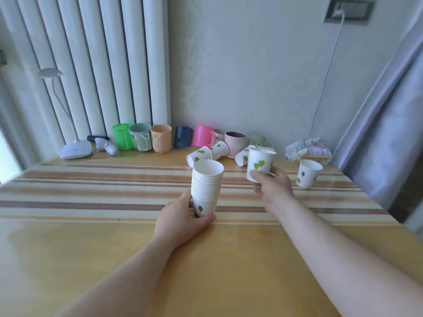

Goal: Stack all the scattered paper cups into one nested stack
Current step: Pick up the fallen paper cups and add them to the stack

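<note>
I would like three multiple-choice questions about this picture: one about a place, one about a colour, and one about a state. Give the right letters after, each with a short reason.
1. Where is the stack of cups?
A. in the left hand
B. on the lamp
C. beside the curtain

2. What colour is the mug at the left end of the row?
A. pink
B. green
C. navy

3. How is the single cup in the right hand?
A. crushed flat
B. upside down
C. mouth up, clear of the table

Answers:
1 A, the left hand wraps its base.
2 B, it is bright green.
3 C, its open rim faces up, with fingers around its base.
</note>
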A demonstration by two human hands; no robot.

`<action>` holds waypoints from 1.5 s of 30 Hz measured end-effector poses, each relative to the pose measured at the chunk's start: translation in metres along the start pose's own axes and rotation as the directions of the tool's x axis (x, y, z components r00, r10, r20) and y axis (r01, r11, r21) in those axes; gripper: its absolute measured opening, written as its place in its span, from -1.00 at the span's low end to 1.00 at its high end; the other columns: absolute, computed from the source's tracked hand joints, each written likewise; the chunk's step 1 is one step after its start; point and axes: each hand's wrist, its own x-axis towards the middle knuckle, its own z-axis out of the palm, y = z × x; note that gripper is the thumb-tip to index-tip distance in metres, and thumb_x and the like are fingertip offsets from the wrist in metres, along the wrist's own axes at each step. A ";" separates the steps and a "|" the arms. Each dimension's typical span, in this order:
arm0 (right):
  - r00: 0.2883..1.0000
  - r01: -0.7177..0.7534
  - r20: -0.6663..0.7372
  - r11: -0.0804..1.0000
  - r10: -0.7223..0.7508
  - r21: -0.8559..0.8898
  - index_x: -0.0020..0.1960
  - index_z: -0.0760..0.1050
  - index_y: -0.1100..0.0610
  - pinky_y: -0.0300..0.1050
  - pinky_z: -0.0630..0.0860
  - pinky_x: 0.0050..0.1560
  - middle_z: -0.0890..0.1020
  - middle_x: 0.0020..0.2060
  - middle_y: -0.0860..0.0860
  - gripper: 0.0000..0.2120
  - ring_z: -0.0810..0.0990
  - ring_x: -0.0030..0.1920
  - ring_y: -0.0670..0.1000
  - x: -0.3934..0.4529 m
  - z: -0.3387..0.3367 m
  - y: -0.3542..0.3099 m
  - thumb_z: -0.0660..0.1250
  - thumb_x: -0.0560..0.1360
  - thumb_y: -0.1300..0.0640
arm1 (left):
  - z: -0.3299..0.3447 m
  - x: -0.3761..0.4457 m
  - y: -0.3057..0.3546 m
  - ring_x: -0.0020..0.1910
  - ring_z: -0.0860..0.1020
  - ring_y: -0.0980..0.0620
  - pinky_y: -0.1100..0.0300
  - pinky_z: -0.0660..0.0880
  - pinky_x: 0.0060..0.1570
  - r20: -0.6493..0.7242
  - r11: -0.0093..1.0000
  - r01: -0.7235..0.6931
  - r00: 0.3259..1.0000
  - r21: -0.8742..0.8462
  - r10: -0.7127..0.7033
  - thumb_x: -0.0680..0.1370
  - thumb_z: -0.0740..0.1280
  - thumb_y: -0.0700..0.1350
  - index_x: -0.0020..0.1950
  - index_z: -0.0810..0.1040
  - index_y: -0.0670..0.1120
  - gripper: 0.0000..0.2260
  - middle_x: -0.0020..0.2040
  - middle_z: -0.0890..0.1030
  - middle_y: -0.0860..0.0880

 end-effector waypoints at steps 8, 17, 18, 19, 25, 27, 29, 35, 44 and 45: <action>0.929 0.186 0.327 0.982 -0.174 -0.007 0.13 0.56 0.00 -0.20 0.55 -0.02 0.72 0.08 -0.07 -0.69 0.71 -0.01 -0.16 -0.060 0.065 -0.069 0.58 0.49 0.21 | -0.002 -0.005 0.001 0.05 0.63 0.11 0.09 0.56 -0.09 -0.016 1.000 -0.001 1.000 0.005 0.001 0.32 0.49 0.38 0.19 0.51 0.23 -0.49 0.02 0.67 0.30; 0.925 0.193 0.355 0.971 -0.133 -0.139 0.22 0.55 0.08 -0.01 0.65 0.21 0.77 0.13 0.00 -0.56 0.75 0.15 -0.02 -0.066 0.079 -0.032 0.64 0.43 0.22 | -0.003 -0.006 0.003 0.02 0.64 0.16 0.10 0.57 -0.11 -0.022 1.000 -0.003 1.000 -0.005 0.003 0.30 0.48 0.39 0.15 0.53 0.22 -0.50 -0.03 0.66 0.32; 0.923 0.200 0.359 0.969 -0.137 -0.143 0.22 0.54 0.07 -0.05 0.65 0.18 0.76 0.14 0.01 -0.56 0.74 0.15 -0.02 -0.067 0.078 -0.030 0.64 0.44 0.23 | -0.004 -0.006 0.003 0.01 0.64 0.17 0.10 0.58 -0.11 -0.021 1.000 -0.005 1.000 -0.008 0.005 0.30 0.48 0.39 0.16 0.54 0.23 -0.49 -0.03 0.67 0.32; 0.920 0.211 0.363 0.967 -0.147 -0.143 0.22 0.54 0.07 -0.05 0.65 0.17 0.76 0.16 0.01 -0.56 0.73 0.16 -0.02 -0.067 0.077 -0.028 0.64 0.44 0.24 | -0.004 -0.006 0.003 0.01 0.63 0.18 0.10 0.57 -0.12 -0.019 1.000 -0.007 1.000 -0.009 0.006 0.30 0.48 0.38 0.17 0.54 0.23 -0.49 -0.03 0.67 0.32; 0.899 0.265 0.406 0.943 -0.167 -0.201 0.27 0.56 -0.04 0.17 0.67 0.25 0.70 0.26 -0.07 -0.35 0.74 0.18 0.01 -0.060 0.073 -0.018 0.65 0.24 -0.13 | -0.005 -0.006 0.003 -0.01 0.62 0.23 0.17 0.49 -0.20 -0.012 1.000 0.002 1.000 -0.020 -0.002 0.32 0.51 0.36 0.16 0.54 0.22 -0.51 -0.05 0.67 0.31; 0.869 0.283 0.469 0.935 -0.156 -0.213 0.35 0.55 -0.11 0.13 0.68 0.23 0.68 0.31 -0.12 -0.32 0.72 0.22 0.01 -0.058 0.060 -0.012 0.65 0.27 -0.14 | -0.005 -0.005 0.004 -0.01 0.62 0.24 0.18 0.50 -0.19 -0.011 1.000 0.004 1.000 -0.021 -0.004 0.33 0.53 0.35 0.17 0.54 0.23 -0.51 -0.05 0.67 0.32; 0.843 0.320 0.521 0.901 -0.131 -0.293 0.43 0.51 -0.20 0.03 0.67 0.23 0.63 0.36 -0.21 -0.30 0.65 0.29 -0.05 -0.056 0.037 -0.004 0.67 0.34 -0.09 | -0.004 -0.005 0.004 -0.01 0.62 0.23 0.16 0.51 -0.17 -0.010 1.000 0.009 1.000 -0.022 -0.009 0.33 0.54 0.34 0.17 0.55 0.23 -0.52 -0.06 0.66 0.33; 0.970 0.224 0.052 0.780 -0.239 -0.584 0.22 0.62 -0.09 -0.01 0.61 0.14 0.69 0.10 -0.12 -0.60 0.66 0.15 0.00 0.001 -0.070 0.022 0.60 0.43 0.12 | -0.004 -0.004 0.004 -0.07 0.58 0.27 0.17 0.49 -0.17 0.005 1.000 0.008 1.000 -0.015 -0.008 0.38 0.56 0.31 0.15 0.54 0.24 -0.57 -0.08 0.62 0.39; 0.898 -0.203 -0.433 0.805 -0.074 -0.558 0.66 0.10 0.00 0.17 0.54 0.34 0.49 0.54 0.15 0.11 0.49 0.49 0.29 0.121 -0.147 0.012 0.69 0.33 -0.07 | 0.002 0.003 0.002 -0.08 0.61 0.27 0.16 0.51 -0.18 -0.015 1.000 0.016 1.000 0.016 -0.015 0.32 0.56 0.38 0.06 0.53 0.30 -0.58 -0.13 0.67 0.38; 0.903 -0.216 -0.427 0.807 -0.050 -0.550 0.56 0.19 0.02 0.12 0.57 0.20 0.56 0.45 0.14 -0.03 0.53 0.42 0.30 0.128 -0.144 0.012 0.67 0.33 -0.08 | 0.002 0.003 0.003 -0.08 0.62 0.27 0.16 0.51 -0.18 -0.012 1.000 0.022 1.000 0.009 -0.022 0.32 0.57 0.36 0.06 0.54 0.29 -0.59 -0.13 0.68 0.38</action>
